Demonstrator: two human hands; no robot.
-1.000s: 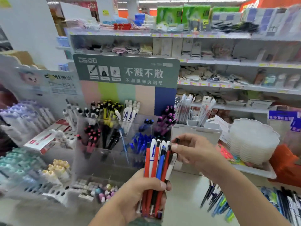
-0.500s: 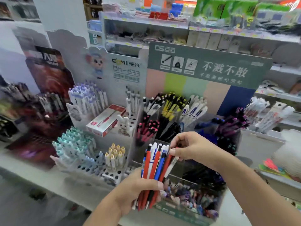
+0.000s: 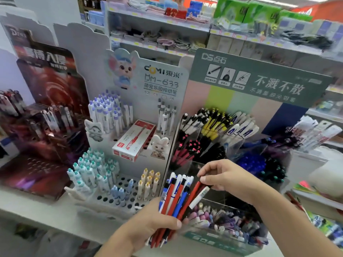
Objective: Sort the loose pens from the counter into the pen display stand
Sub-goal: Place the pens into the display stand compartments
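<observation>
My left hand grips a bundle of pens, red, blue and white, held upright near the bottom centre. My right hand pinches the top of one red and white pen at the right edge of the bundle, tilted away from the others. Behind both hands stands the clear acrylic pen display stand with a green header, its compartments holding black, yellow, white, pink and blue pens. Left of it is a white perforated pen stand with pastel-capped pens.
A red and white pen box lies on the white stand. A dark red display stands at the far left. A clear tray of small erasers sits under my right wrist. Store shelves rise behind. The white counter edge runs along the front.
The view has swung to the left, bringing the white and dark red stands into sight. My right hand has tilted one pen out from the bundle's right side. The left hand keeps its grip.
</observation>
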